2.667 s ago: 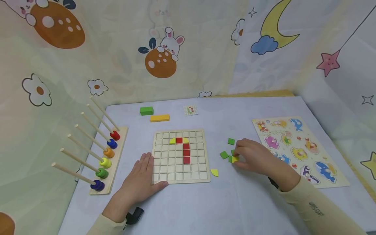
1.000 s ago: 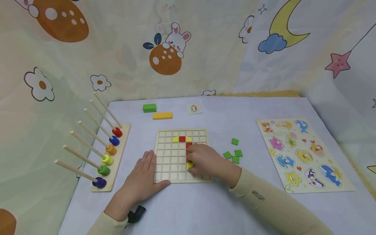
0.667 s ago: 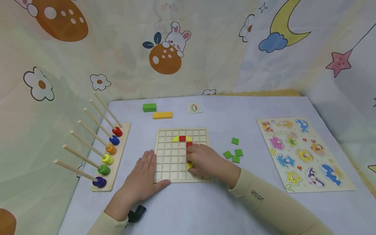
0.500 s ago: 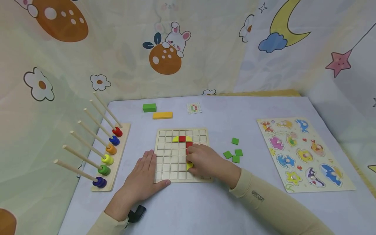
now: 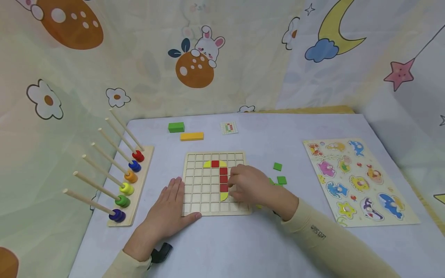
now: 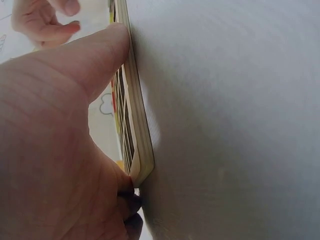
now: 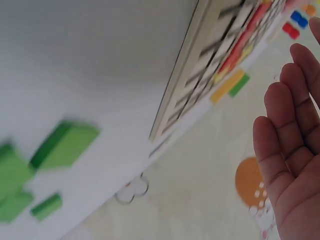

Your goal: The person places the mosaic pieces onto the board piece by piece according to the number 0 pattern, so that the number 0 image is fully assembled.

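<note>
In the head view my left hand (image 5: pixel 166 212) lies at the left side of the gridded wooden board (image 5: pixel 201 208), fingers straight, thumb along its front edge. The left wrist view shows that thumb (image 6: pixel 100 55) against the board's rim. My right hand (image 5: pixel 252 185) hovers over the board's right columns with its fingers loosely bent and nothing between them; the right wrist view shows a bare palm (image 7: pixel 300 185). On the board, a red square tile (image 5: pixel 215 164) sits between two yellow rounded pieces. A column of red tiles (image 5: pixel 223 179) runs down to a yellow quarter-round piece (image 5: pixel 224 196).
Green square tiles (image 5: pixel 281 180) lie right of the board, partly behind my right hand. A loose yellow piece (image 5: pixel 259 206) peeks out under that wrist. Around stand a peg stacker (image 5: pixel 139 185), an animal puzzle (image 5: pixel 361 181), a pattern card (image 5: pixel 229 127), and green (image 5: pixel 176 127) and orange (image 5: pixel 192 136) blocks.
My right hand brought a yellow quarter-round piece from beside the green tiles onto the board below the red column, let it go and moved off rightward. The left hand stayed at the board.
</note>
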A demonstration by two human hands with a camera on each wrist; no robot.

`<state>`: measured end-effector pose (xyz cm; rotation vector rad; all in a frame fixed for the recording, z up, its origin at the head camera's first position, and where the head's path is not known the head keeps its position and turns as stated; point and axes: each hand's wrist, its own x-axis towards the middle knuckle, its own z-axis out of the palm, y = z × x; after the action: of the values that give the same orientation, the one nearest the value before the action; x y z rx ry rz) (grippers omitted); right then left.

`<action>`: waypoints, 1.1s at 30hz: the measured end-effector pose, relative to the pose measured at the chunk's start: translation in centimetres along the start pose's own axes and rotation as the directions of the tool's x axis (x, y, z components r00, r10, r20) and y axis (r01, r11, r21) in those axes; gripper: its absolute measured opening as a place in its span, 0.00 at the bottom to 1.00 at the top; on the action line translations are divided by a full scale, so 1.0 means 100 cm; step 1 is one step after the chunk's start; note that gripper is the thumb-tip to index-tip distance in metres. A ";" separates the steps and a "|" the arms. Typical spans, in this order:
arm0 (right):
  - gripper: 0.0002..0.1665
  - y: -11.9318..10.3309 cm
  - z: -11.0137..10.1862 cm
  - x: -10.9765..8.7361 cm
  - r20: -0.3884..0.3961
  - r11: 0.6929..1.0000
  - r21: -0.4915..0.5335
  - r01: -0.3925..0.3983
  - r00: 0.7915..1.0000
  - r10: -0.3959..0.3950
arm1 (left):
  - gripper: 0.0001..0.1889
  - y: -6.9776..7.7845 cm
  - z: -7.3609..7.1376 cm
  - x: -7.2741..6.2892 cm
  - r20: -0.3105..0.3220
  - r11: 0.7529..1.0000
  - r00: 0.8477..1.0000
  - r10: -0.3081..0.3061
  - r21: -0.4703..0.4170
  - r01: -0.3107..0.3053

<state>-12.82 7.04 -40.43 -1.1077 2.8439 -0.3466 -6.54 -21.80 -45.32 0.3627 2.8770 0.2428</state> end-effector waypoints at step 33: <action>0.14 0.137 -0.028 -0.056 -0.005 0.915 0.057 -0.400 0.916 0.401 | 0.66 0.001 0.000 0.000 0.021 1.000 1.000 -0.015 -0.012 0.015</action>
<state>-18.12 21.18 -41.04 -0.4891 2.9562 -0.3976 -6.49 -21.75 -45.27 0.3391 2.8552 0.2519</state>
